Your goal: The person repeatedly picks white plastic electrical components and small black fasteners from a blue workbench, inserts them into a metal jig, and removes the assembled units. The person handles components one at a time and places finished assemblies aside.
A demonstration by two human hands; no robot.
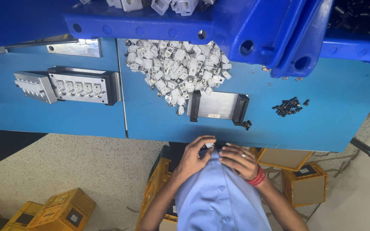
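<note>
left hand (pixel 192 155): fingers curled, pinching a small white part (pixel 209 146) at the surface's near edge.
right hand (pixel 241 159): half closed, fingertips touching the same part from its right.
part pile (pixel 177 70): well beyond both hands, toward the far edge.

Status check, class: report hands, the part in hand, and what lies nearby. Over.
Left hand and right hand pinch a small white part together. Pile of white parts beyond. Metal plate just ahead.

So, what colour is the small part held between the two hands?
White, like the heap of parts on the table; the small part shows in the head view.
</note>
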